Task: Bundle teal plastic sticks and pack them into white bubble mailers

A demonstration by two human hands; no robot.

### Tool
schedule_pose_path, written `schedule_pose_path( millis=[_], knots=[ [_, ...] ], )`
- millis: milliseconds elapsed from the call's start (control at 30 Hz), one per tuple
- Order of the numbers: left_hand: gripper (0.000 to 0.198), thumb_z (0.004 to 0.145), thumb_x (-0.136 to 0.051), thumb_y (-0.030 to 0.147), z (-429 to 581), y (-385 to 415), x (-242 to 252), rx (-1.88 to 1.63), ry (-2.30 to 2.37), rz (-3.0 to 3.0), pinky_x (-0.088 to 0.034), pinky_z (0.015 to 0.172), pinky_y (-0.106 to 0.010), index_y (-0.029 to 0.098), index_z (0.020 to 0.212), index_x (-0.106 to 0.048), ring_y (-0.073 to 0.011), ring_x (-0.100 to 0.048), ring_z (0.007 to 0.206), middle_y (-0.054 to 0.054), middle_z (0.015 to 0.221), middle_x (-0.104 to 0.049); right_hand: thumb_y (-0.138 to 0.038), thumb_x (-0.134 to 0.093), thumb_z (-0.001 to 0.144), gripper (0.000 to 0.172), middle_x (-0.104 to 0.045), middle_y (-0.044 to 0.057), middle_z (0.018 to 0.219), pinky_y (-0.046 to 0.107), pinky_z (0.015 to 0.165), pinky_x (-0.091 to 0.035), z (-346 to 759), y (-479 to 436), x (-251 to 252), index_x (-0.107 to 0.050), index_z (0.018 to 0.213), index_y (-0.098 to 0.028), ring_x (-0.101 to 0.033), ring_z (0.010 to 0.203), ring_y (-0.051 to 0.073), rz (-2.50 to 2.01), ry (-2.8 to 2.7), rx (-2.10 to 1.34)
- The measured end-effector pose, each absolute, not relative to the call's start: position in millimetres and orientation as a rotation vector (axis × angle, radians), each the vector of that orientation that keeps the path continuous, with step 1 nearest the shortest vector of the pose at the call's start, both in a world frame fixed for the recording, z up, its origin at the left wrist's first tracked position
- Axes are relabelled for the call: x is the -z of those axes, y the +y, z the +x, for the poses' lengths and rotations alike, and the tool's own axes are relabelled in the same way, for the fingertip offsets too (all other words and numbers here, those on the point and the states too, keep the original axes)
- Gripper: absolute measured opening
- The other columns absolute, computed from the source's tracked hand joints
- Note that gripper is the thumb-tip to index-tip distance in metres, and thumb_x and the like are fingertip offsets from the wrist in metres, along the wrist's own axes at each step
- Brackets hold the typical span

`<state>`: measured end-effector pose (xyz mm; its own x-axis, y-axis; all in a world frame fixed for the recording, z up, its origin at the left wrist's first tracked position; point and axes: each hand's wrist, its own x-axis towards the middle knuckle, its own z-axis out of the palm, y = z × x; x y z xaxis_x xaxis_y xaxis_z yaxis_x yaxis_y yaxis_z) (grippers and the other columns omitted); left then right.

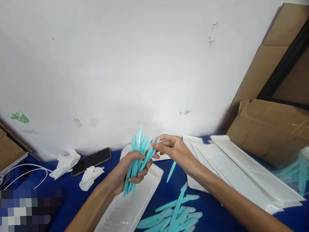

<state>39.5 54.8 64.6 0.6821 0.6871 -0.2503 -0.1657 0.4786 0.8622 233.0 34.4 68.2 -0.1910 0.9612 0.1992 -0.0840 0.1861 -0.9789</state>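
Observation:
A thick bunch of turquoise knife-shaped plastic pieces stands upright in my left hand, whose fingers wrap round it. My right hand pinches the upper ends at the right side of the bunch. Below my right hand, one loose turquoise piece lies on the blue table. A pile of similar pieces is spread nearer the bottom edge. Under my left hand lies a white plastic packet.
Several white packets are stacked at the right. Beyond them are more turquoise pieces and cardboard boxes. A phone, crumpled tissues and a white cable lie at the left. Behind is a white wall.

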Motion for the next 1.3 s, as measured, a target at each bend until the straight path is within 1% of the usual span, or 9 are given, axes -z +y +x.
schedule_pose_path(
  millis=[233,433,500,633,900,1000,1133,1200,1300],
  knots=[
    [0.029,0.095,-0.051,0.035,45,50,-69,-0.579,0.663,1.140,-0.018,0.033,-0.016,0.012,0.105,-0.066,-0.0030,-0.037,0.040,-0.003,0.073,-0.060,-0.046,-0.075,0.078,0.033,-0.065,-0.001,0.062,0.030,0.070,-0.045,234,37,-64,-0.067,0.091,-0.016,-0.061,0.063,0.015,-0.962,-1.340,-1.231],
    [0.035,0.096,-0.050,0.037,45,52,-63,-0.577,0.703,1.175,-0.018,0.034,-0.018,0.011,0.115,-0.063,-0.0027,-0.035,0.035,-0.008,0.075,-0.067,-0.042,-0.076,0.077,0.030,-0.064,-0.001,0.065,0.029,0.069,-0.047,235,38,-66,-0.067,0.089,-0.016,-0.062,0.064,0.014,-0.946,-1.339,-1.220],
    [0.035,0.096,-0.050,0.037,45,54,-60,-0.579,0.688,1.154,-0.018,0.033,-0.017,0.011,0.115,-0.064,-0.0031,-0.037,0.036,-0.009,0.076,-0.069,-0.042,-0.077,0.077,0.029,-0.064,-0.001,0.065,0.029,0.069,-0.047,236,38,-68,-0.067,0.088,-0.016,-0.061,0.064,0.014,-0.957,-1.351,-1.216],
    [0.036,0.095,-0.051,0.036,45,55,-59,-0.571,0.628,1.130,-0.019,0.032,-0.016,0.007,0.110,-0.067,-0.0039,-0.039,0.035,-0.008,0.067,-0.067,-0.043,-0.076,0.078,0.028,-0.064,-0.001,0.063,0.027,0.067,-0.047,237,38,-66,-0.067,0.083,-0.016,-0.060,0.062,0.013,-0.967,-1.370,-1.233],
    [0.038,0.096,-0.049,0.034,45,54,-59,-0.519,0.598,1.125,-0.023,0.032,-0.016,0.006,0.115,-0.066,-0.0048,-0.044,0.036,-0.012,0.075,-0.071,-0.046,-0.074,0.081,0.030,-0.062,-0.002,0.062,0.024,0.059,-0.043,237,40,-62,-0.065,0.078,-0.017,-0.055,0.056,0.010,-0.937,-1.399,-1.244],
    [0.037,0.095,-0.050,0.033,45,54,-58,-0.530,0.621,1.119,-0.022,0.032,-0.016,0.006,0.113,-0.067,-0.0068,-0.048,0.039,-0.014,0.078,-0.072,-0.048,-0.070,0.084,0.031,-0.065,0.001,0.068,0.026,0.061,-0.045,240,38,-67,-0.067,0.081,-0.017,-0.058,0.061,0.012,-0.993,-1.473,-1.198],
    [0.034,0.093,-0.049,0.029,45,55,-58,-0.566,0.598,1.119,-0.024,0.032,-0.016,0.005,0.104,-0.069,-0.0078,-0.046,0.039,-0.012,0.066,-0.070,-0.048,-0.064,0.088,0.031,-0.069,0.004,0.079,0.030,0.070,-0.049,245,37,-71,-0.070,0.090,-0.018,-0.063,0.072,0.016,-1.101,-1.566,-1.114],
    [0.032,0.090,-0.048,0.027,44,55,-57,-0.571,0.600,1.095,-0.023,0.032,-0.016,0.005,0.097,-0.070,-0.0079,-0.046,0.040,-0.011,0.066,-0.069,-0.049,-0.063,0.089,0.032,-0.070,0.004,0.084,0.032,0.074,-0.051,246,37,-71,-0.069,0.097,-0.019,-0.065,0.076,0.017,-1.126,-1.582,-1.117],
    [0.035,0.087,-0.045,0.027,42,56,-55,-0.547,0.590,1.080,-0.018,0.032,-0.017,0.004,0.088,-0.071,-0.0058,-0.038,0.036,-0.010,0.061,-0.065,-0.050,-0.065,0.087,0.038,-0.068,0.004,0.091,0.032,0.077,-0.052,244,37,-71,-0.066,0.111,-0.021,-0.065,0.084,0.017,-1.114,-1.548,-1.144]
  ],
)
